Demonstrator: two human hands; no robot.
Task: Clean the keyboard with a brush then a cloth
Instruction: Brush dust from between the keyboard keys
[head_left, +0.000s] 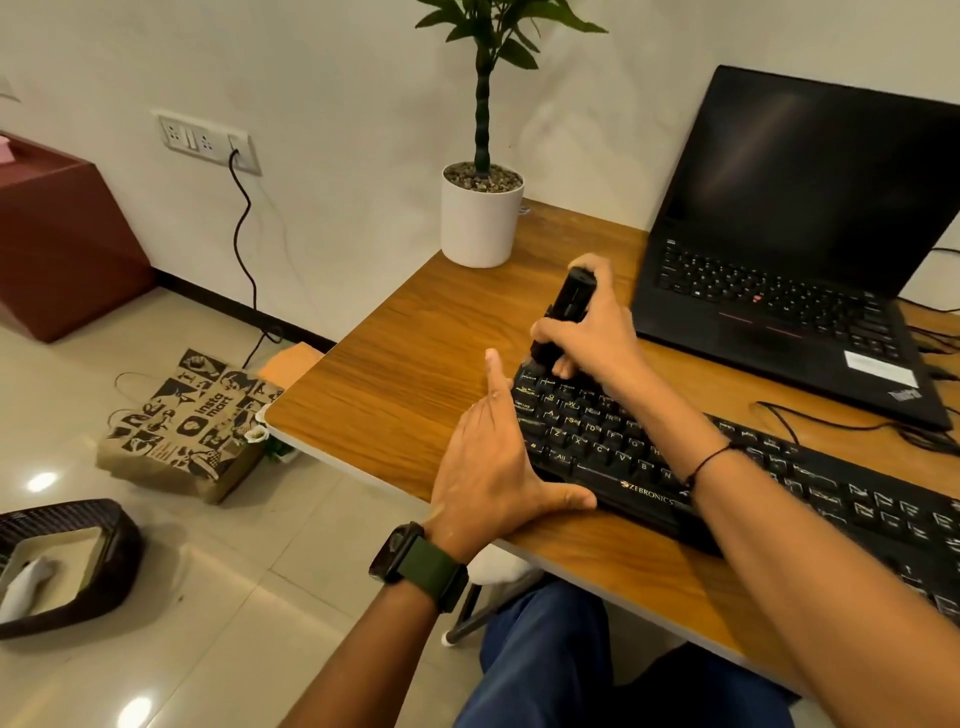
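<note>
— Grip? 
— Right hand (587, 332) wraps the black brush (563, 312), tip down on the keyboard's (649, 467) top-left keys. Left hand (488, 467), fingers straight, braces the keyboard's left end. 
— Obscured? 
— Bristles blurred; keyboard's right end cut off.

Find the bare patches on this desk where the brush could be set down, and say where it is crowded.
The widest free patch of the desk lies between the plant pot, the left edge and the keyboard. Crowded: between the keyboard and the laptop, where cables run.
</note>
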